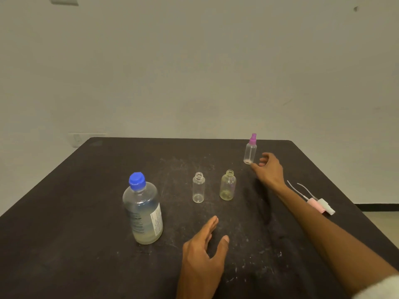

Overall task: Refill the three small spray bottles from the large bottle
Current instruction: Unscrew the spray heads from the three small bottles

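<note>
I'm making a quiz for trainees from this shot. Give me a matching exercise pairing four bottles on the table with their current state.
Things:
1. large bottle
2. far small bottle
3. clear small bottle
4. yellowish small bottle

States:
A. purple spray top on
B. blue cap on
C. open neck, tinted plastic
D. open neck, colourless plastic

Pairs: 1-B, 2-A, 3-D, 4-C

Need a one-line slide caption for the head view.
Right hand reaches for the purple-capped spray bottle; two uncapped small bottles and the blue-capped large bottle stand waiting.
</note>
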